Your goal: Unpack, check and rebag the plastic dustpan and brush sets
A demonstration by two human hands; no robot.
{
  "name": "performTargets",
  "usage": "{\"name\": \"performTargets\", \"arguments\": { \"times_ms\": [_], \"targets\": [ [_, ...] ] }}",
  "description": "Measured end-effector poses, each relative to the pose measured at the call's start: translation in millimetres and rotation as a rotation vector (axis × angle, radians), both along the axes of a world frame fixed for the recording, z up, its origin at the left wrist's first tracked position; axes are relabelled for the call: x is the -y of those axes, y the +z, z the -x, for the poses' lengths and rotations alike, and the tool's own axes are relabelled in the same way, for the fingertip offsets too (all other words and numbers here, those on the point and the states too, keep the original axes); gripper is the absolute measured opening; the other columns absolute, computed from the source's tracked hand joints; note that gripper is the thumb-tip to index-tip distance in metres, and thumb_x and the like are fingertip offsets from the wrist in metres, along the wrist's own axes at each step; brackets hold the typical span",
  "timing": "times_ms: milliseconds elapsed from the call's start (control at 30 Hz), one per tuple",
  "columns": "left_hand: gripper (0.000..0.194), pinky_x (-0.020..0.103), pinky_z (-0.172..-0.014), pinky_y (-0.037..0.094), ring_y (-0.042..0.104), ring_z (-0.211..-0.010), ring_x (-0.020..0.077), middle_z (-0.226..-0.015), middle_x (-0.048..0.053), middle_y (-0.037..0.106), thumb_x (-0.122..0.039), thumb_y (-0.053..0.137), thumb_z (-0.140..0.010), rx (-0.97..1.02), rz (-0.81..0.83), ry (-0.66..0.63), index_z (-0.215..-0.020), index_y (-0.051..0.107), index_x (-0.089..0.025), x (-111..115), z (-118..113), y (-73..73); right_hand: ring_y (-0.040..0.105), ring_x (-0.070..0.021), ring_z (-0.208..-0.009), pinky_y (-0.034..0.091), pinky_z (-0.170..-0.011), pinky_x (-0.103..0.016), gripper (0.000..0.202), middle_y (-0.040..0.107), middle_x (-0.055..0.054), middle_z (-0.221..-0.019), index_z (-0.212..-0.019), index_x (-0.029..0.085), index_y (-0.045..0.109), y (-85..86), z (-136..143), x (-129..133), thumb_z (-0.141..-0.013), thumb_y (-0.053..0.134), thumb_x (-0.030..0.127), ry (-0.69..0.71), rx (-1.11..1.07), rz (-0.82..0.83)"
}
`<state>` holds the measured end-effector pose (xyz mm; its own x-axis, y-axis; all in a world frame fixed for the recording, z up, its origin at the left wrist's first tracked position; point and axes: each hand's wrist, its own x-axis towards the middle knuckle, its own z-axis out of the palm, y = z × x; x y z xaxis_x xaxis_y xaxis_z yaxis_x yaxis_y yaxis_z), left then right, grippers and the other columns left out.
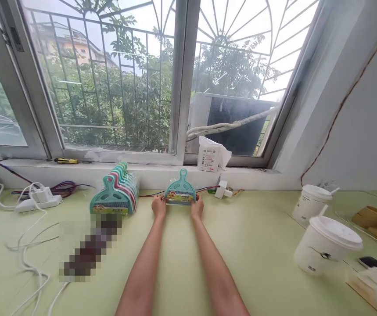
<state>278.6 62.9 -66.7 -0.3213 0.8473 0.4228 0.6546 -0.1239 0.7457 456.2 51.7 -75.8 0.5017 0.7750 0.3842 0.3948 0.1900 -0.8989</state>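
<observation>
At the back of the table, below the window sill, my left hand (159, 206) and my right hand (197, 206) grip the two lower sides of a teal dustpan-shaped plastic tool (181, 188). It stands upright, with its short handle at the top and a printed label across its lower part. Clear wrapping seems to cover it. Left of my hands, a row of similar tools (114, 193) in teal, white and red stands upright, one behind another. The exact kind of tool cannot be made out. My fingertips are partly hidden behind its edges.
Two lidded white cups (328, 245) stand at the right. Left lie a white power strip (38, 202), loose cables and a pixelated object (91, 248). A white plug adapter (223, 189) sits behind my right hand. A paper packet (212, 154) and a screwdriver (66, 161) rest on the sill.
</observation>
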Motion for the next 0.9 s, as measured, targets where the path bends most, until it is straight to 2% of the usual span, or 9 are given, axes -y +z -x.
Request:
{"name": "performTargets", "arguments": {
  "times_ms": [100,200,300,400,500,633,800,900],
  "targets": [
    [0.020,0.034,-0.076,0.044,0.058,-0.081,0.0232,-0.087,0.009,0.058,-0.030,0.055,-0.083,-0.024,-0.046,-0.047,-0.089,0.071,-0.020,-43,-4,-5.0,0.059,-0.0244,-0.105,0.044,-0.088,-0.036,0.031,0.063,-0.013,-0.111,-0.106,0.020,0.052,-3.6,1,-45,-0.075,0.051,0.022,-0.046,0.045,-0.015],
    [0.029,0.036,-0.080,0.044,0.057,-0.083,0.0229,-0.088,0.009,0.057,-0.026,0.054,-0.084,0.040,-0.083,-0.085,-0.110,0.063,-0.017,-68,-7,-9.4,0.050,-0.0280,-0.116,0.039,-0.095,-0.039,0.037,0.056,-0.017,-0.119,-0.113,0.017,0.049,-4.7,2,-75,-0.076,0.050,0.020,-0.107,0.119,-0.036],
    [0.055,0.037,-0.085,0.044,0.056,-0.090,0.0220,-0.097,0.009,0.056,-0.024,0.059,-0.081,0.164,-0.144,-0.101,-0.132,0.039,-0.016,-76,-10,-8.8,0.042,-0.0290,-0.123,0.034,-0.100,-0.040,0.048,0.048,-0.019,-0.126,-0.123,0.015,0.043,-3.4,1,-87,-0.076,0.051,0.019,-0.155,0.166,-0.070],
    [0.057,0.037,-0.086,0.044,0.055,-0.095,0.0209,-0.106,0.010,0.053,-0.021,0.058,-0.081,0.218,-0.168,-0.104,-0.131,0.031,-0.018,-69,-13,-7.2,0.041,-0.0294,-0.123,0.035,-0.100,-0.041,0.051,0.046,-0.020,-0.127,-0.128,0.015,0.039,-5.4,1,-86,-0.078,0.050,0.019,-0.129,0.195,-0.057],
    [0.048,0.037,-0.086,0.044,0.054,-0.101,0.0215,-0.113,0.011,0.049,-0.019,0.052,-0.084,0.195,-0.140,-0.044,-0.127,0.031,-0.021,-48,-13,-7.1,0.040,-0.0302,-0.124,0.035,-0.100,-0.042,0.049,0.045,-0.020,-0.128,-0.126,0.014,0.040,-11.5,0,-78,-0.078,0.048,0.021,-0.118,0.202,-0.043],
    [0.041,0.035,-0.083,0.044,0.054,-0.102,0.0222,-0.114,0.012,0.049,-0.016,0.045,-0.085,0.086,-0.019,-0.011,-0.124,0.033,-0.019,-2,-9,-6.1,0.036,-0.0307,-0.129,0.032,-0.103,-0.046,0.055,0.044,-0.021,-0.131,-0.131,0.012,0.034,-16.3,-1,-68,-0.080,0.046,0.028,-0.113,0.242,-0.053],
    [0.039,0.033,-0.084,0.043,0.056,-0.098,0.0195,-0.110,0.009,0.053,-0.012,0.044,-0.082,-0.089,0.112,-0.196,-0.120,0.042,-0.020,75,-4,-5.7,0.025,-0.0323,-0.137,0.026,-0.108,-0.051,0.067,0.032,-0.024,-0.143,-0.139,0.008,0.022,-16.6,-3,-53,-0.083,0.042,0.037,-0.066,0.283,-0.014],
    [0.036,0.035,-0.089,0.041,0.053,-0.101,0.0211,-0.111,0.011,0.055,-0.012,0.045,-0.081,-0.227,0.151,-0.296,-0.116,0.049,-0.019,115,-5,-8.0,0.020,-0.0327,-0.140,0.024,-0.109,-0.052,0.074,0.027,-0.025,-0.147,-0.142,0.007,0.018,-17.0,-5,-44,-0.084,0.039,0.047,-0.026,0.277,0.007]
  ]
}}
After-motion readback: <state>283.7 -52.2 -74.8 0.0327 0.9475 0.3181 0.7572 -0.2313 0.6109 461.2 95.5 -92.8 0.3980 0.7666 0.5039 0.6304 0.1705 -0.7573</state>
